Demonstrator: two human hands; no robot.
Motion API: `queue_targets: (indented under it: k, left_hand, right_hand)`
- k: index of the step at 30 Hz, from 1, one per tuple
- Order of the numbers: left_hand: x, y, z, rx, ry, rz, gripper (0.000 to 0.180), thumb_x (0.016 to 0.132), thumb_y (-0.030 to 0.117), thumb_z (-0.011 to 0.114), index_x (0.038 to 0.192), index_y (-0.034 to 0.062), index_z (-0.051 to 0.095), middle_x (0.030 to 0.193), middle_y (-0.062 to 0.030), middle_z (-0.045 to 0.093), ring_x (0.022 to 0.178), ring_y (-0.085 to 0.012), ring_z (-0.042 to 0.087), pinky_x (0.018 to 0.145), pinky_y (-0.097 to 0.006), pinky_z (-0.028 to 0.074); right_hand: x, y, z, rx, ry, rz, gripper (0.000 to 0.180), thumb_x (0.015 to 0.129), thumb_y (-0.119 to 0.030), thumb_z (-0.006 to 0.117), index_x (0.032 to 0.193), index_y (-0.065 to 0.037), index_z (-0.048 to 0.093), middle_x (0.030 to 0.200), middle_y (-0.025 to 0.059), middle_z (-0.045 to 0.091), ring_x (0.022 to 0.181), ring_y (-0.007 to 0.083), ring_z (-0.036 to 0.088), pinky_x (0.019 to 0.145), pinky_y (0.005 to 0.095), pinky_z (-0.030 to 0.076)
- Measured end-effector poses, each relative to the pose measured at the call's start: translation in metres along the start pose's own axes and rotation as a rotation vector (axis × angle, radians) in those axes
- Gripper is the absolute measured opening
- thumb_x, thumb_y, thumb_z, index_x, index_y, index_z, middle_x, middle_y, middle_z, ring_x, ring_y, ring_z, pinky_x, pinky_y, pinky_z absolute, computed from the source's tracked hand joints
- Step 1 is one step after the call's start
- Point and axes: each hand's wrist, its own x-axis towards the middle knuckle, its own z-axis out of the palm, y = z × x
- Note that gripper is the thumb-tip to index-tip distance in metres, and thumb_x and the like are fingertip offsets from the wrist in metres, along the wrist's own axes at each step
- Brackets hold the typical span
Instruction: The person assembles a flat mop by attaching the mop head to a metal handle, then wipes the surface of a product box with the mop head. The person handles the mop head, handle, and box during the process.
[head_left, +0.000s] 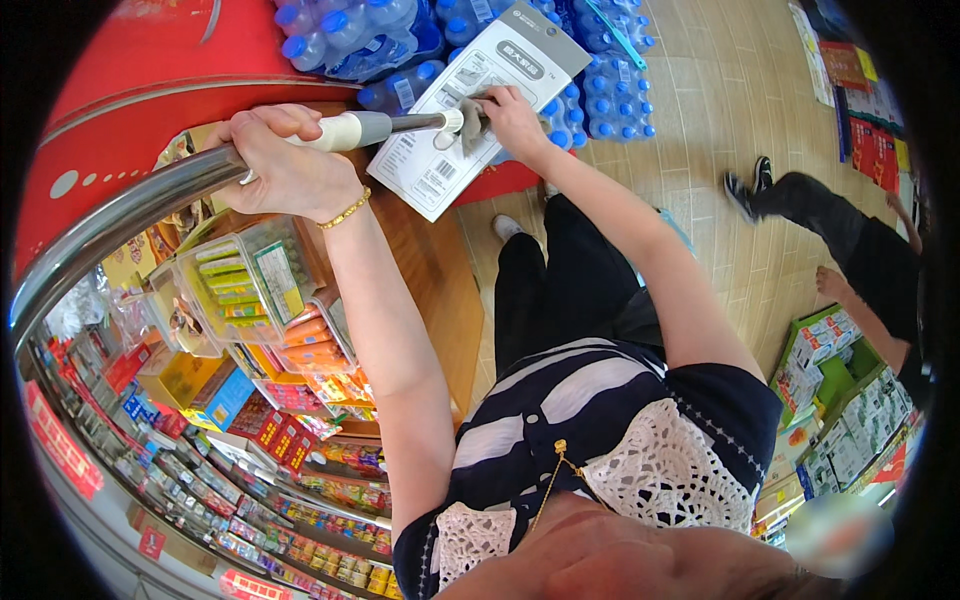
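Note:
A shiny telescopic metal pole (410,123) runs from the left edge toward the middle, with a white and grey collar (350,130) partway along. My left hand (285,160), a gold bracelet at its wrist, is closed around the pole beside that collar. At the pole's far end sit a white ring and a grey fitting (470,128). My right hand (512,118) has its fingers closed on this fitting; its exact shape is partly hidden. Beneath them lies a large white and grey printed packaging card (430,175), with pictures and a barcode.
Packs of blue-capped water bottles (618,95) stand beyond the card. A wooden counter (430,290) carries clear plastic tubs (240,280) of packaged snacks, near shelves of goods (330,540). On the right, a person in black (850,220) is by a green display box (840,380).

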Motion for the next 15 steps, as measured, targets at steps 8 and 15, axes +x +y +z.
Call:
queue_targets:
  k: [8, 15]
  left_hand:
    - [-0.006, 0.001, -0.012, -0.05, -0.022, -0.007, 0.012, 0.079, -0.002, 0.047, 0.079, 0.0077, 0.04, 0.048, -0.005, 0.041, 0.036, -0.0135, 0.039, 0.036, -0.026, 0.039]
    - [-0.01, -0.002, -0.011, -0.031, -0.049, 0.021, 0.015, 0.083, 0.004, 0.053, 0.075, 0.0072, 0.041, 0.052, -0.0062, 0.042, 0.041, -0.015, 0.041, 0.039, -0.026, 0.036]
  right_hand:
    - [0.005, 0.001, -0.003, 0.06, -0.088, 0.138, 0.026, 0.073, -0.002, 0.054, 0.095, -0.007, 0.068, 0.097, 0.009, 0.058, 0.094, 0.0298, 0.051, 0.083, 0.036, 0.044]
    - [0.016, -0.002, 0.005, -0.087, -0.214, 0.056, 0.012, 0.071, -0.014, 0.057, 0.078, -0.007, 0.065, 0.093, 0.0121, 0.057, 0.091, 0.0291, 0.053, 0.077, 0.036, 0.046]
